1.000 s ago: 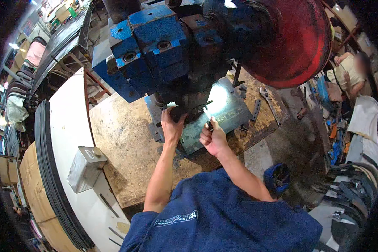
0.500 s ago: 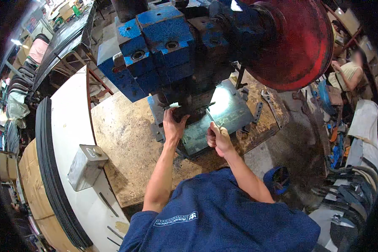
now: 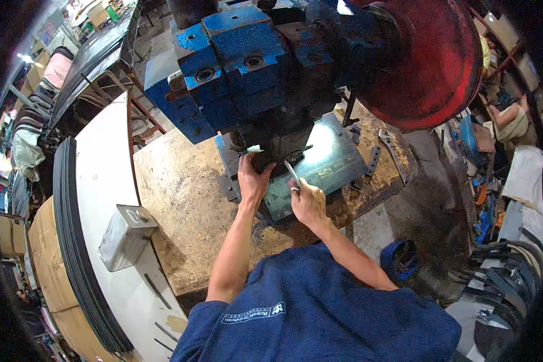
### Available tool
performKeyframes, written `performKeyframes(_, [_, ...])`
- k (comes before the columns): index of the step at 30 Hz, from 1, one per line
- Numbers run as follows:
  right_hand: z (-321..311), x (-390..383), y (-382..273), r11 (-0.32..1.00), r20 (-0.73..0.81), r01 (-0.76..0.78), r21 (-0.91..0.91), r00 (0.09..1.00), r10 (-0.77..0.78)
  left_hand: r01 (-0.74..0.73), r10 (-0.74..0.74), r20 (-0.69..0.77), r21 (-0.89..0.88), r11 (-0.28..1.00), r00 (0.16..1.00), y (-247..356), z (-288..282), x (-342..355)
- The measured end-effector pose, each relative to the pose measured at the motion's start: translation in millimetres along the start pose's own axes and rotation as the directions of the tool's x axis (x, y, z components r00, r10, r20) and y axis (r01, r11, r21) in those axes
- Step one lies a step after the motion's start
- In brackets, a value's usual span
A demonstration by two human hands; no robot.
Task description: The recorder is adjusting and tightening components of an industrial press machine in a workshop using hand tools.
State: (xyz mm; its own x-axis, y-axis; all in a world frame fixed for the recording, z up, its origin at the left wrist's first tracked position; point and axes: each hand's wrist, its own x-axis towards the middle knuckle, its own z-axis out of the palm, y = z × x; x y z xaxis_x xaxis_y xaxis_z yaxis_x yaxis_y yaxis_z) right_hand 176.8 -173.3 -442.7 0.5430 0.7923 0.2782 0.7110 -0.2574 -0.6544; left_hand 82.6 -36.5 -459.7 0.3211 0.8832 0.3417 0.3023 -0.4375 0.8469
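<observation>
Here, your right hand [image 3: 308, 204] is closed around a slim metal tool [image 3: 292, 172], its far end near the dark underside of the blue machine [image 3: 238, 90], over the grey metal plate [image 3: 344, 166]. Your left hand [image 3: 253, 183] curls by a dark part [image 3: 262, 161] there; whether it grips, I cannot tell. A wrench [image 3: 395, 158] lies right of the plate.

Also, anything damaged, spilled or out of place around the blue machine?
Mostly wear: the blue-painted metal machine has chipped patches showing darker metal, and the brown wooden bench is scuffed and stained. A long silver-grey metal wrench lies loose near the bench's right edge. No fresh spill that I can make out.
</observation>
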Motion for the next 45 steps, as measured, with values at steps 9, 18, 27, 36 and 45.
performKeyframes(9, [3, 9, -27, -0.292, 0.674, -0.608, 0.738, 0.65, 0.349, -0.032, 0.032, -0.028, 0.01, 0.999, 0.999, -3, 2, 0])
performKeyframes(18, [-7, 13, -15, -0.591, 0.803, -0.675, 0.442, 0.591, -0.074, -0.005, 0.005, -0.03, -0.021, 1.0, 1.0, 5, 0, 0])
performKeyframes(27, [2, 13, 4, 0.974, -0.144, 0.212, -0.077, 0.964, -0.222, 0.025, -0.025, -0.003, -0.009, 1.0, 1.0, -1, 4, 0])
performKeyframes(36, [0, 9, 14, 0.823, 0.27, -0.302, 0.481, 0.944, 0.189, 0.008, -0.007, -0.009, 0.013, 1.0, 1.0, -3, 4, 0])
performKeyframes(45, [-3, 11, 7, -0.294, 0.585, -0.53, 0.795, 0.799, 0.141, -0.003, 0.003, -0.016, 0.002, 1.0, 1.0, 0, 3, 0])
